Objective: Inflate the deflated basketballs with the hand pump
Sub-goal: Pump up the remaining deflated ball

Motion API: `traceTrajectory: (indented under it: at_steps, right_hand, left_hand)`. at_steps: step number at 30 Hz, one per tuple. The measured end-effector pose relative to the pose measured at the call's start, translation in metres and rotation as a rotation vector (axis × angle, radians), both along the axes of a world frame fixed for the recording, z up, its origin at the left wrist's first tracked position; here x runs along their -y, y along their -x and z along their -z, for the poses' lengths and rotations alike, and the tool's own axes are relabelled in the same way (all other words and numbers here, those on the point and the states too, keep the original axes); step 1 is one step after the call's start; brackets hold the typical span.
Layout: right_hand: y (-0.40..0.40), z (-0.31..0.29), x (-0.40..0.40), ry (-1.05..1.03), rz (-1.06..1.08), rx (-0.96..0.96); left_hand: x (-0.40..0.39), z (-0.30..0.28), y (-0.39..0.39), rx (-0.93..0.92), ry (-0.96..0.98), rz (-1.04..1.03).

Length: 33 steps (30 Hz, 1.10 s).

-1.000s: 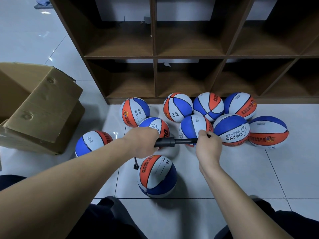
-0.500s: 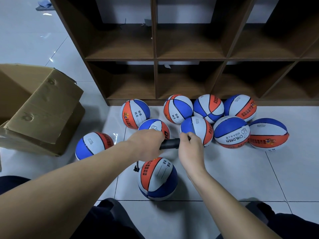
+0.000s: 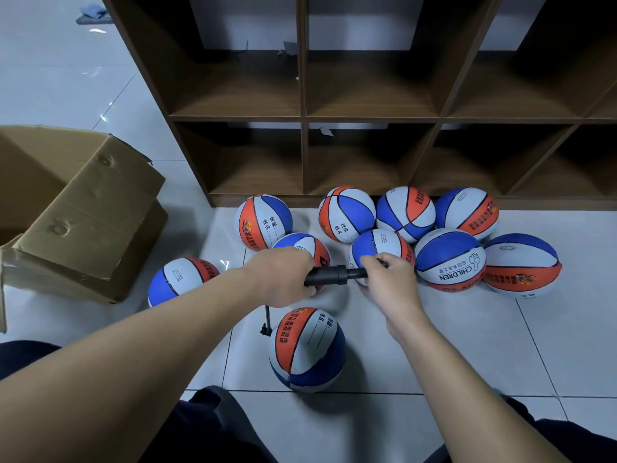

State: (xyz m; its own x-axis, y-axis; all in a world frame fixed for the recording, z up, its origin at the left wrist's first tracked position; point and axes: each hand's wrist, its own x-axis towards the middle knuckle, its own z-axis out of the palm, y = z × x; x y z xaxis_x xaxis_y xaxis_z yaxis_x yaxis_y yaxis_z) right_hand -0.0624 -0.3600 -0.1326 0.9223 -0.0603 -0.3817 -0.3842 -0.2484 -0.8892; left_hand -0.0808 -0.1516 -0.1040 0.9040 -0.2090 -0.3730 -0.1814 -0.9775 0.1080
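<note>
Black pump (image 3: 329, 276) between 2 gripping hands

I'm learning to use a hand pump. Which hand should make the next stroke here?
The right hand. It pinches the handle end of the pump, free to slide out. The left hand grips the pump's barrel, whose hose runs down to the nearest basketball, so it looks better steadying.

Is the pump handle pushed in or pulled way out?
Pushed in. The right hand on the handle sits almost against the black pump barrel that the left hand grips; hardly any rod shows.
</note>
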Motion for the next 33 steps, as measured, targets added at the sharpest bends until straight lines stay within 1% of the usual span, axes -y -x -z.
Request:
traceTrajectory:
  at_steps: [4, 6, 10, 15, 21, 25, 28, 33]
  right_hand:
    - [-0.017, -0.007, 0.036, -0.075, 0.189, -0.028]
    - [-0.021, -0.007, 0.043, -0.099, 0.242, -0.027]
    - [-0.013, -0.004, 0.029, -0.017, 0.346, 0.085]
    - [-0.006, 0.002, 0.014, 0.089, 0.294, 0.149]
    - [0.000, 0.002, -0.003, 0.134, 0.182, 0.164]
    - [0.007, 0.002, -0.014, 0.077, 0.095, 0.162]
    - [0.014, -0.001, -0.021, 0.090, 0.037, 0.150]
    - [0.022, -0.005, -0.028, 0.070, 0.001, 0.129]
  left_hand:
    - [-0.013, -0.002, -0.003, -0.017, -0.040, -0.027]
    - [-0.013, -0.002, -0.003, -0.017, -0.034, -0.033]
    - [-0.003, 0.003, -0.001, 0.012, -0.049, -0.008]
    - [0.001, 0.011, 0.007, -0.008, 0.009, -0.060]
    - [0.006, 0.015, 0.008, 0.010, 0.062, -0.088]
    - [0.008, 0.014, 0.005, 0.030, 0.055, -0.077]
    - [0.011, 0.016, 0.006, 0.039, 0.058, -0.074]
    - [0.010, 0.016, 0.004, 0.060, 0.047, -0.048]
